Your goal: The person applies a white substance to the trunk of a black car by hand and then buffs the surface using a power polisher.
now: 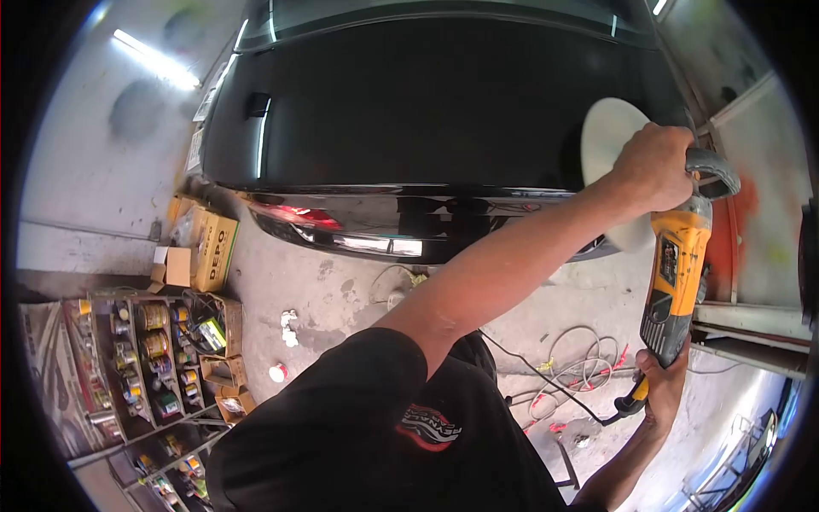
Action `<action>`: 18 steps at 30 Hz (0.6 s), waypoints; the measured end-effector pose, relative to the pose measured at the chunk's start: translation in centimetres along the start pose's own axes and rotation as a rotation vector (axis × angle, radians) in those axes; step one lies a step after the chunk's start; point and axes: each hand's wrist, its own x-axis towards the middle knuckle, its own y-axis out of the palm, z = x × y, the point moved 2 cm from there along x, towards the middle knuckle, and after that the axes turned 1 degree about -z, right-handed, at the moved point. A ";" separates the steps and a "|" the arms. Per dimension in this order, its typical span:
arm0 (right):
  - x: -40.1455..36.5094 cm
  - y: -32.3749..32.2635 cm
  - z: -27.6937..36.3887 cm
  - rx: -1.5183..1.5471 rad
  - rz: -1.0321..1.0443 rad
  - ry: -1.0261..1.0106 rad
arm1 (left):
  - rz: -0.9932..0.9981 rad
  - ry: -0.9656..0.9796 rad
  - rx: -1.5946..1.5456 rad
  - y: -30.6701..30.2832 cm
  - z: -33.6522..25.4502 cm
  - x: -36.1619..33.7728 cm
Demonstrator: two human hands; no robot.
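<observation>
A yellow and black polisher (680,256) with a large white round pad (607,141) is held at the right, its pad standing on edge beside the glossy black car panel (409,102). My left hand (655,166) is closed around the polisher's head, next to its dark loop handle (715,169). Lower down, my right hand (668,384) wraps the rear grip, its fingers partly hidden behind the tool. The black power cord (573,399) runs from the tool's end toward my body. Part of the pad is covered by my left hand and forearm.
Coiled hoses and cables (572,367) lie on the concrete floor (341,294). At the left stand a shelf of cans (153,346) and a cardboard box (215,249). A red car light (294,215) sits at the panel's near edge. A wall (102,171) rises at far left.
</observation>
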 end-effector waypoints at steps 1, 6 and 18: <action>-0.1 0.4 0.5 -0.018 0.009 -0.025 | -0.003 0.001 0.001 -0.5 -0.1 -0.1; -1.1 5.3 2.7 -0.038 0.125 -0.131 | -0.120 0.055 0.095 -8.5 0.4 -3.0; -4.6 28.7 10.9 -0.167 0.621 -0.277 | -0.561 -0.121 0.245 -39.1 4.1 -15.7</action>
